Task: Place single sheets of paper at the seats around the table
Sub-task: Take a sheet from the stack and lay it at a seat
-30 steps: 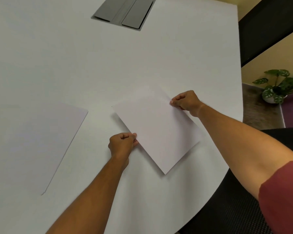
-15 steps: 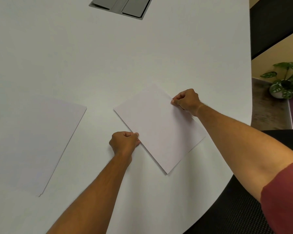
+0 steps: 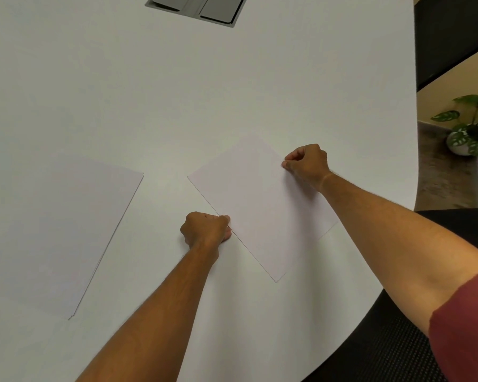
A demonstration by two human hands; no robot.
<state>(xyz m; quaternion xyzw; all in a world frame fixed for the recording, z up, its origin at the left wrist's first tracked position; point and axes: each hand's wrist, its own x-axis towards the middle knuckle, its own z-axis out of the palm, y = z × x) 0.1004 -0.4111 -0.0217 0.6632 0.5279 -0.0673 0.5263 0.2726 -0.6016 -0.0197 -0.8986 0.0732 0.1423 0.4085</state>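
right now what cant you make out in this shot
Head view only:
- Stack of paper: cut off by the left edge; sheet count too fine to tell.
- Single sheet: right part hidden under the right hand and forearm; left hand covers part of its near edge.
- Grey hatch: cut off by the top edge.
- Black chair: mostly behind the table and arm.

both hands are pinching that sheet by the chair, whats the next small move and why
Probably let go with both hands. The sheet appears to lie flat on the table in front of the black chair, with the left hand and right hand each pinching an opposite edge. A stack of paper lies to the left, a likely source for the next sheet.
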